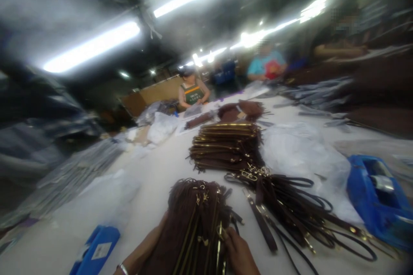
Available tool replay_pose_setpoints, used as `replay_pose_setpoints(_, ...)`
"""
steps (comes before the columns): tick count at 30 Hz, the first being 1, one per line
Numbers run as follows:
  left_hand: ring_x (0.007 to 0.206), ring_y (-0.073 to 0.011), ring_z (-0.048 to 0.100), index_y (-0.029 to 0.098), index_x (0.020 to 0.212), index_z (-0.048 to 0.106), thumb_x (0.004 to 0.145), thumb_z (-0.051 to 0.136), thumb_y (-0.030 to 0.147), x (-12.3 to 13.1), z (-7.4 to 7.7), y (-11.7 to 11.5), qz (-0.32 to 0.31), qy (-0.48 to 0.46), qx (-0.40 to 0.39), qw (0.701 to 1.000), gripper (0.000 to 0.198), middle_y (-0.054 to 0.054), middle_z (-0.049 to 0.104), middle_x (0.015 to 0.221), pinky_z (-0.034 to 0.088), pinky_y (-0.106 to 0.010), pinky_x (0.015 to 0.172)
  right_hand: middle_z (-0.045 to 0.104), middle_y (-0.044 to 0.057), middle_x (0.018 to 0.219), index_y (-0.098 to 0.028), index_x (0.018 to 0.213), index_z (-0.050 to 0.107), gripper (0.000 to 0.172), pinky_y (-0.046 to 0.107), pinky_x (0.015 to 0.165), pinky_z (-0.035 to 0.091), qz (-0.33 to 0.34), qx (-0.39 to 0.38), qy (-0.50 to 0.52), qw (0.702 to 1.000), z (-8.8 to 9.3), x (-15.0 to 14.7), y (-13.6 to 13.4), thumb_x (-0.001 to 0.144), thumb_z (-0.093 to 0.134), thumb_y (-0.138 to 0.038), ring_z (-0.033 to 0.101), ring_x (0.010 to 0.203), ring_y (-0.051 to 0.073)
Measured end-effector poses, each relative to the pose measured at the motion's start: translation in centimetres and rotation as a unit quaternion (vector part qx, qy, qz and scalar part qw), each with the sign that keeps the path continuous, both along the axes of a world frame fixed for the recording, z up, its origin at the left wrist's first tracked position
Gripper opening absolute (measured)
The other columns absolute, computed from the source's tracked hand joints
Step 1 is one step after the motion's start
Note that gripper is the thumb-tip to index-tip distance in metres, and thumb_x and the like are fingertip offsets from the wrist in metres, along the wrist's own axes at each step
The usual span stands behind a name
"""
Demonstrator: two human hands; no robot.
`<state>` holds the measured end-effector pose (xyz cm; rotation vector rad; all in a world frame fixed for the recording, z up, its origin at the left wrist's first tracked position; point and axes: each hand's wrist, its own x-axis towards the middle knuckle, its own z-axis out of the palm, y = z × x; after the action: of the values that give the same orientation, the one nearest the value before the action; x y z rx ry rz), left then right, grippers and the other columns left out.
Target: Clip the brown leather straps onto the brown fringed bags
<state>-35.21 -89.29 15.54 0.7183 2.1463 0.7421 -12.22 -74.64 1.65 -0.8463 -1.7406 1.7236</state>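
Observation:
A thick stack of dark brown zip pouches [180, 227], fringed at its far end, lies before me with gold zips and clasps on top. My left hand [158, 232], a bracelet at the wrist, is against the stack's left side; its fingers are hidden behind the pouches. At the right edge, my right hand [237, 249] is closed, thumb and fingers pinching a gold-coloured metal ring [221, 232] beside a zip. Beyond lies a second pile of brown zip pouches [226, 146]. Brown straps with gold clips [287, 210] spread out to its near right.
Blue tape dispensers stand at right [377, 206] and lower left [97, 251]. Clear plastic bags [300, 154] lie beside the far pile, with more plastic [93, 202] at left. Across the white table [161, 159] work a person in an apron [193, 94] and others.

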Motion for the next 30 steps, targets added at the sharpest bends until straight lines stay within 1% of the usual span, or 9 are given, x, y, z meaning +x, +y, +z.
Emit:
replay_pose_setpoints(4,0.105,-0.0319,0.061,0.014,0.110,0.062,0.088,0.034,0.058,-0.7,2.5,1.1,-0.025,0.296,-0.066,0.953,0.057,-0.013,0.068,0.106,0.041,-0.050,0.100,0.056,-0.002,0.061,-0.021,0.078,0.056,0.045,0.025,0.057,0.042,-0.004,-0.057,-0.017,0.998,5.5,2.4,2.7,0.088,0.039,-0.061,0.055,0.059,0.016)
replay_pose_setpoints(6,0.108,-0.0283,0.058,0.016,0.116,0.057,0.090,0.039,0.047,0.7,5.1,2.5,-0.048,0.406,0.047,0.911,0.045,-0.013,0.062,0.117,0.042,-0.046,0.097,0.057,0.000,0.067,-0.019,0.081,0.058,0.042,0.024,0.058,0.042,0.032,-0.075,0.023,0.996,9.2,3.1,3.6,0.089,0.043,-0.058,0.054,0.062,0.014)
replay_pose_setpoints(9,0.101,-0.0219,0.059,0.022,0.107,0.060,0.092,0.042,0.041,5.0,8.7,5.1,-0.106,0.348,0.199,0.910,0.030,-0.007,0.064,0.107,0.046,-0.035,0.089,0.057,0.000,0.071,-0.018,0.097,0.058,0.038,0.022,0.054,0.040,0.085,-0.098,0.083,0.988,13.7,2.9,3.6,0.090,0.045,-0.053,0.051,0.059,0.012)
replay_pose_setpoints(11,0.075,-0.0171,0.061,0.020,0.094,0.062,0.093,0.043,0.043,7.9,9.7,6.6,-0.122,0.225,0.205,0.945,0.030,-0.003,0.065,0.082,0.048,-0.028,0.070,0.057,-0.001,0.070,-0.018,0.108,0.053,0.039,0.021,0.048,0.036,0.111,-0.099,0.104,0.983,15.4,2.5,3.1,0.091,0.046,-0.052,0.048,0.054,0.010)
replay_pose_setpoints(13,0.052,-0.0128,0.053,0.017,0.081,0.058,0.091,0.043,0.049,10.0,9.6,7.6,-0.125,0.091,0.193,0.969,0.036,0.002,0.056,0.059,0.039,-0.023,0.050,0.056,-0.002,0.067,-0.018,0.112,0.049,0.039,0.020,0.044,0.032,0.127,-0.078,0.111,0.983,16.1,2.3,2.4,0.092,0.046,-0.051,0.045,0.050,0.009)
replay_pose_setpoints(16,0.044,-0.0098,0.045,0.017,0.076,0.053,0.088,0.047,0.051,11.3,8.5,8.0,-0.129,-0.012,0.190,0.973,0.037,0.004,0.051,0.054,0.029,-0.020,0.042,0.055,-0.004,0.065,-0.018,0.112,0.047,0.036,0.019,0.043,0.032,0.149,-0.035,0.104,0.983,16.4,2.5,1.7,0.093,0.043,-0.049,0.044,0.047,0.009)
replay_pose_setpoints(19,0.049,-0.0093,0.044,0.017,0.071,0.051,0.088,0.048,0.041,11.5,8.3,7.5,-0.140,0.043,0.198,0.969,0.030,0.004,0.051,0.056,0.029,-0.020,0.046,0.061,0.000,0.074,-0.020,0.114,0.048,0.032,0.022,0.051,0.044,0.150,0.062,0.056,0.985,16.5,2.9,1.0,0.095,0.040,-0.044,0.055,0.055,0.012)
replay_pose_setpoints(24,0.059,-0.0104,0.045,0.016,0.061,0.048,0.087,0.045,0.031,11.4,8.6,5.9,-0.157,0.203,0.184,0.949,0.030,0.003,0.051,0.060,0.027,-0.023,0.054,0.065,0.007,0.114,-0.026,0.123,0.050,0.032,0.033,0.086,0.053,0.070,0.308,-0.015,0.949,15.5,2.8,-0.6,0.094,0.041,-0.037,0.064,0.103,0.022)
replay_pose_setpoints(30,0.059,-0.0111,0.046,0.017,0.060,0.047,0.088,0.042,0.032,11.2,7.6,5.3,-0.131,0.186,0.173,0.958,0.032,0.003,0.050,0.059,0.026,-0.024,0.054,0.068,0.008,0.110,-0.022,0.128,0.047,0.034,0.026,0.079,0.057,0.077,0.474,-0.051,0.876,13.6,2.0,-0.2,0.097,0.037,-0.030,0.069,0.092,0.018)
